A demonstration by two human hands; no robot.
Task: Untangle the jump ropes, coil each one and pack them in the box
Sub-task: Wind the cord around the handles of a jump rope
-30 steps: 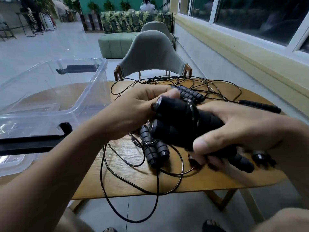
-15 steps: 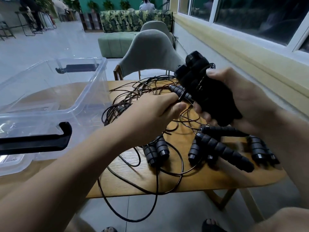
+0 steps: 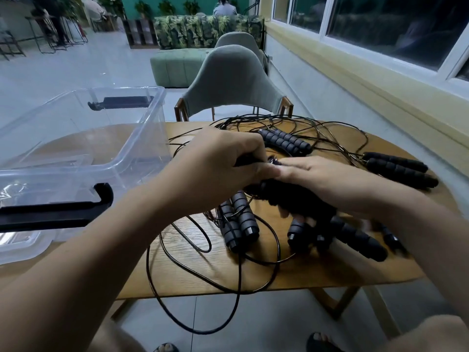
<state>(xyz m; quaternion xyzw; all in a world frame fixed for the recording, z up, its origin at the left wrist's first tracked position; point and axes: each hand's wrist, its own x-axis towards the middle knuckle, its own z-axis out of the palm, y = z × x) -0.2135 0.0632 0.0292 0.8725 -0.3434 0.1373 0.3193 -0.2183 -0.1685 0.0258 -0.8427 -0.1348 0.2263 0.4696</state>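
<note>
My left hand is clenched around one foam handle, and a small metal fitting shows just past the thumb. My right hand lies over a black bundle of handles, its index finger straight and touching the left thumb. Its lower fingers look wrapped under the bundle, though blur keeps me from being sure.

The jump ropes lie tangled on the table all round my fingers. One pair of handles is just below them, another just beyond the knuckles, and more are off past the right wrist. Loops of thin cord spill over the near table edge. The box stands open just left of my left knuckles.

I judge the handles light, soft and grippy, so they are the safe place to take hold. The cord looks slick, springy and prone to kinking, so pinching it mid-span would only slip or tighten knots. I'd hold each rope by its handle and feed the cord out loosely from the fitting, never yanking.
</note>
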